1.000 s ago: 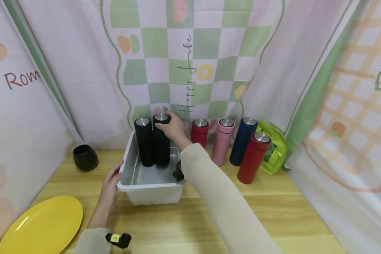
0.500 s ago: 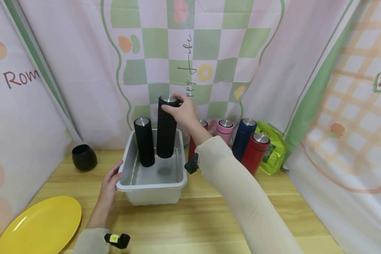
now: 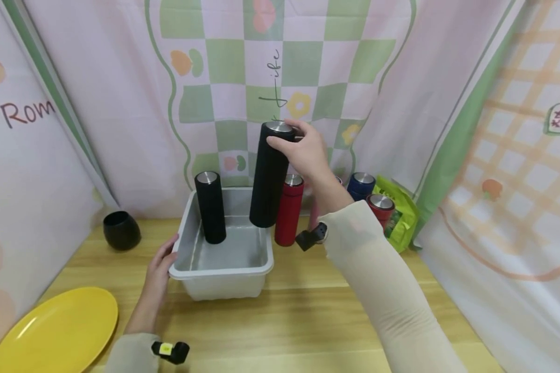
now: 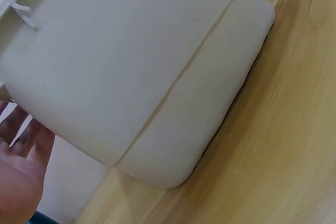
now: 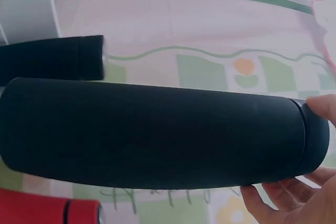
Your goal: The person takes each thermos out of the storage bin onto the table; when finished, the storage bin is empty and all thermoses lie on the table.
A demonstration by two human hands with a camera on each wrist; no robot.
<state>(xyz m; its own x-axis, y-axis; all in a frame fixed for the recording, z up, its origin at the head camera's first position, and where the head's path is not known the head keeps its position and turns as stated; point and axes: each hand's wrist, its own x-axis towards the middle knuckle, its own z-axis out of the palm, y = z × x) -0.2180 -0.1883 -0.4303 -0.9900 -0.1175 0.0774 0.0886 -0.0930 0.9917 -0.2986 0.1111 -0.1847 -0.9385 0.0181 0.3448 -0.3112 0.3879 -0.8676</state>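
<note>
My right hand (image 3: 308, 147) grips a black thermos (image 3: 271, 178) with a silver-topped lid by its upper end, thumb on the near side. The thermos hangs slightly tilted above the right rim of a grey plastic bin (image 3: 224, 271). In the right wrist view the thermos (image 5: 157, 135) fills the middle, with thumb and fingers around its lid. Inside the bin another black thermos (image 3: 211, 207) stands upright at the left. My left hand (image 3: 158, 267) rests against the bin's left rim; in the left wrist view its fingers (image 4: 39, 148) reach along the outer wall.
Right of the bin stand a red thermos (image 3: 289, 212), a blue one (image 3: 361, 185) and another red one (image 3: 381, 207); the forearm partly hides a pink one. Behind them leans a green bag (image 3: 407, 220). At left are a black cup (image 3: 121, 233) and a yellow plate (image 3: 56, 329).
My right hand has lifted one black thermos out of the bin and carried it up and to the right, past the rim. The left hand has stayed on the bin.
</note>
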